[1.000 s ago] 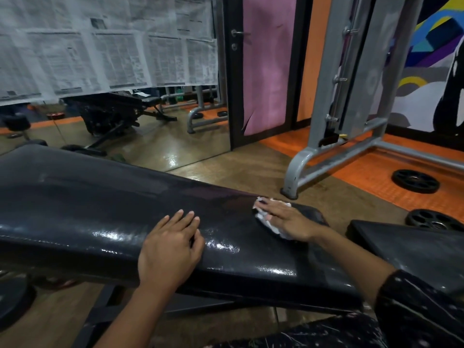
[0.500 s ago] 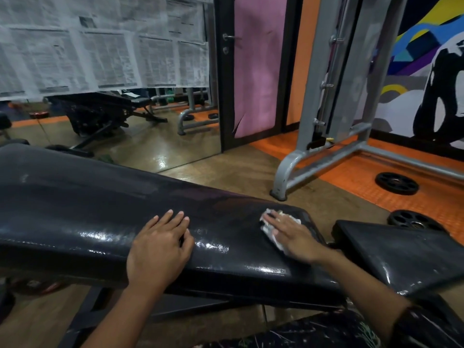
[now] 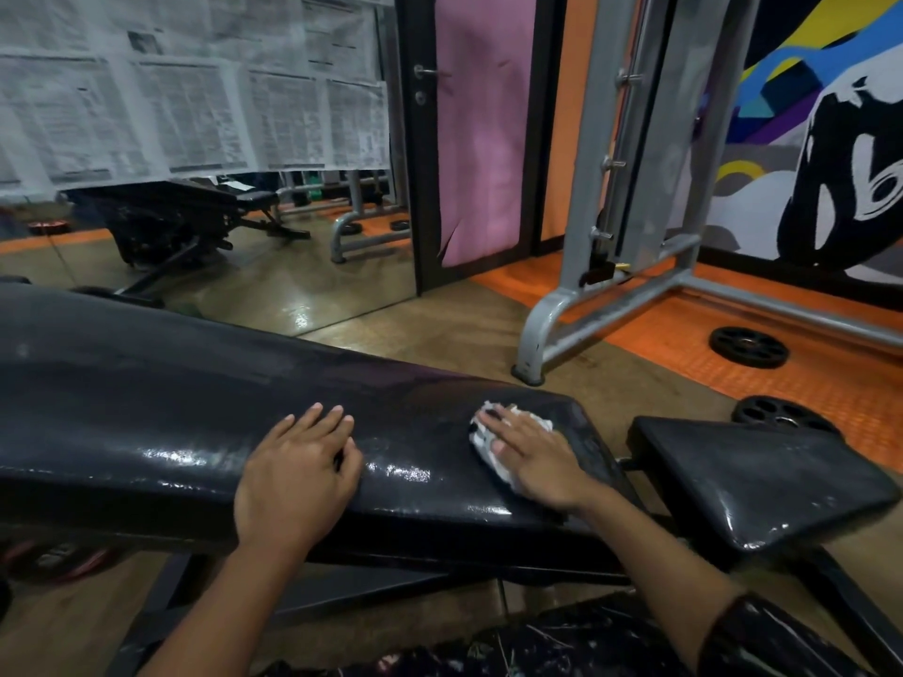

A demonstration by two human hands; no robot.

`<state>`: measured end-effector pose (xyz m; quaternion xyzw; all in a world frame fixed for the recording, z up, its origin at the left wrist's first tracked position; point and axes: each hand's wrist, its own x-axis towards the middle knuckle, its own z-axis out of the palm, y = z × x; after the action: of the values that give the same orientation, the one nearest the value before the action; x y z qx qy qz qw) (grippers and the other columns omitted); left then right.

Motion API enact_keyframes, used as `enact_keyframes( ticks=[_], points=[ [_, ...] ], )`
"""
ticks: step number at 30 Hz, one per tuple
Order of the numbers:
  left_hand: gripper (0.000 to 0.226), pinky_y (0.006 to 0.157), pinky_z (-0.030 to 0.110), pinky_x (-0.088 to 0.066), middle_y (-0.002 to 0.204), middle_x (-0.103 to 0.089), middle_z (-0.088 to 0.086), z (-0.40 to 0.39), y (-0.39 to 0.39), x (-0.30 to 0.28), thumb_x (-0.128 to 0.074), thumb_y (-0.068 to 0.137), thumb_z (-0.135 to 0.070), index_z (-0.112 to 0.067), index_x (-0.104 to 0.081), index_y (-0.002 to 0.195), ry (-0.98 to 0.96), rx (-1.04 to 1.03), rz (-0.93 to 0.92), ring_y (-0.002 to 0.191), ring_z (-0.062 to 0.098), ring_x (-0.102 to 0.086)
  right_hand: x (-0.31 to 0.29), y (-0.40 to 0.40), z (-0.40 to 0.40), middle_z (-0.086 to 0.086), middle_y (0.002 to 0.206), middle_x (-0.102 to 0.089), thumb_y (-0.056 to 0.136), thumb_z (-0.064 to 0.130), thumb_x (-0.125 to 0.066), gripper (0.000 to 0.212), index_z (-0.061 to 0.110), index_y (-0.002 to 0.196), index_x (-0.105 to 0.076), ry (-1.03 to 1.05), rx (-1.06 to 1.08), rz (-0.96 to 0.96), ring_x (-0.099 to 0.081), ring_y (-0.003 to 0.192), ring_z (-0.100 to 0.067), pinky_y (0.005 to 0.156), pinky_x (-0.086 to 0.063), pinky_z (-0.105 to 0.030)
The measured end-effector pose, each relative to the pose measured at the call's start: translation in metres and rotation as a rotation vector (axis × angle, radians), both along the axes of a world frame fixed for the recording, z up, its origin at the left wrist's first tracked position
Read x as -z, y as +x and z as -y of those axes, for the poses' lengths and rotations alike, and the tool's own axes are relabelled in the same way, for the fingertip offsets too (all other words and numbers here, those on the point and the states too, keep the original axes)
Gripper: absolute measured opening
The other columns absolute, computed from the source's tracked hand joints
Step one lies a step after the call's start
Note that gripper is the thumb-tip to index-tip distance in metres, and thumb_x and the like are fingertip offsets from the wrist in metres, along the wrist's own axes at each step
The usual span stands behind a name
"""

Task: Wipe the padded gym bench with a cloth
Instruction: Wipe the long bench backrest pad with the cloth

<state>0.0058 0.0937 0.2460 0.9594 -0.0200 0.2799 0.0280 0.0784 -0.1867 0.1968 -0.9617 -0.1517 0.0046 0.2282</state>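
Right hand (image 3: pixel 535 461), grip pressed flat on the cloth (image 3: pixel 488 444), sits at the padded gym bench (image 3: pixel 146 408) right end; its long axis runs leftward, unwiped; left hand (image 3: pixel 298 471) braces, empty, fingers spread.

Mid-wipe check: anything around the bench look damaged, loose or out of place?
Two things. The pink sheet covering the door is torn at its lower left corner. Two weight plates lie loose on the orange floor beside the seat pad. The bench pad itself looks intact.

Weight plates (image 3: pixel 748 346), grey rack (image 3: pixel 635 197), mirror (image 3: pixel 244 266)
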Motion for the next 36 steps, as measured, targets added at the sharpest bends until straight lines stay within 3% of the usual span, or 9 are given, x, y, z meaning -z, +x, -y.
enact_keyframes(
  ticks=[4, 10, 14, 16, 20, 24, 28, 31, 36],
  points=[
    [0.047, 0.104, 0.034, -0.039, 0.117, -0.068, 0.0, 0.001, -0.001, 0.0, -0.035, 0.086, -0.034, -0.016, -0.073, 0.107, -0.004, 0.0, -0.01, 0.119, 0.015, -0.058, -0.012, 0.01, -0.038, 0.02, 0.16, -0.01, 0.091, 0.058, -0.014, 0.054, 0.053, 0.144, -0.019, -0.049, 0.055, -0.026, -0.004, 0.149, -0.014, 0.117, -0.007, -0.051],
    [0.051, 0.105, 0.036, -0.038, 0.12, -0.066, 0.001, -0.002, 0.0, 0.0, -0.031, 0.087, -0.036, -0.014, -0.071, 0.111, 0.019, 0.004, -0.034, 0.121, 0.017, -0.057, 0.001, -0.081, -0.035, 0.024, 0.158, -0.007, 0.09, 0.06, -0.006, 0.055, 0.054, 0.145, -0.014, 0.052, -0.129, 0.167, 0.004, 0.144, 0.0, 0.113, 0.002, -0.039],
    [0.052, 0.105, 0.036, -0.038, 0.121, -0.066, 0.001, -0.001, 0.001, 0.001, -0.031, 0.087, -0.037, -0.014, -0.071, 0.111, 0.012, 0.0, -0.033, 0.122, 0.017, -0.056, 0.013, -0.037, 0.009, 0.019, 0.157, -0.021, 0.086, 0.072, -0.001, 0.066, 0.052, 0.143, -0.027, 0.03, 0.093, 0.134, -0.015, 0.147, -0.011, 0.117, -0.014, -0.043],
    [0.052, 0.105, 0.036, -0.038, 0.119, -0.067, 0.002, -0.001, 0.001, 0.001, -0.031, 0.086, -0.037, -0.014, -0.072, 0.109, -0.005, -0.001, -0.02, 0.121, 0.018, -0.057, 0.006, -0.01, 0.004, 0.018, 0.159, -0.018, 0.095, 0.061, -0.013, 0.052, 0.051, 0.143, -0.027, 0.033, 0.174, 0.007, -0.013, 0.148, -0.015, 0.118, -0.01, -0.046],
    [0.051, 0.105, 0.036, -0.038, 0.119, -0.067, 0.002, -0.002, 0.002, 0.002, -0.032, 0.086, -0.036, -0.014, -0.072, 0.109, -0.015, 0.003, -0.01, 0.121, 0.017, -0.057, -0.013, -0.02, -0.043, 0.018, 0.16, -0.011, 0.1, 0.048, -0.021, 0.045, 0.05, 0.146, -0.021, -0.016, 0.056, 0.04, -0.006, 0.148, -0.018, 0.116, -0.006, -0.053],
    [0.051, 0.105, 0.036, -0.039, 0.119, -0.067, 0.001, -0.004, 0.003, 0.002, -0.032, 0.087, -0.037, -0.015, -0.071, 0.109, -0.018, 0.0, -0.018, 0.122, 0.016, -0.056, -0.001, -0.074, -0.033, 0.022, 0.159, -0.009, 0.092, 0.059, -0.003, 0.056, 0.052, 0.146, -0.015, 0.012, -0.116, 0.201, -0.001, 0.148, -0.01, 0.113, -0.005, -0.043],
    [0.049, 0.103, 0.037, -0.041, 0.117, -0.068, 0.001, -0.002, 0.0, 0.003, -0.033, 0.086, -0.035, -0.015, -0.073, 0.107, -0.019, -0.001, 0.0, 0.119, 0.018, -0.058, 0.024, -0.049, 0.013, 0.022, 0.158, -0.015, 0.083, 0.072, 0.009, 0.066, 0.058, 0.142, -0.018, 0.004, 0.061, 0.148, -0.01, 0.148, -0.01, 0.117, -0.013, -0.044],
    [0.047, 0.1, 0.039, -0.044, 0.113, -0.07, 0.004, 0.002, -0.001, 0.0, -0.036, 0.084, -0.032, -0.012, -0.074, 0.104, 0.017, -0.008, 0.002, 0.115, 0.022, -0.062, 0.013, -0.015, 0.0, 0.018, 0.16, -0.014, 0.086, 0.066, -0.003, 0.061, 0.054, 0.144, -0.02, 0.007, 0.186, 0.009, -0.012, 0.148, -0.016, 0.117, -0.012, -0.05],
    [0.042, 0.095, 0.042, -0.048, 0.105, -0.072, 0.01, 0.013, 0.001, -0.005, -0.041, 0.082, -0.026, -0.006, -0.075, 0.096, 0.027, -0.017, -0.012, 0.106, 0.027, -0.066, -0.007, -0.053, -0.048, 0.02, 0.159, -0.011, 0.096, 0.056, -0.008, 0.051, 0.052, 0.145, -0.019, -0.004, 0.08, 0.114, -0.005, 0.148, -0.015, 0.115, -0.006, -0.051]
  ],
)
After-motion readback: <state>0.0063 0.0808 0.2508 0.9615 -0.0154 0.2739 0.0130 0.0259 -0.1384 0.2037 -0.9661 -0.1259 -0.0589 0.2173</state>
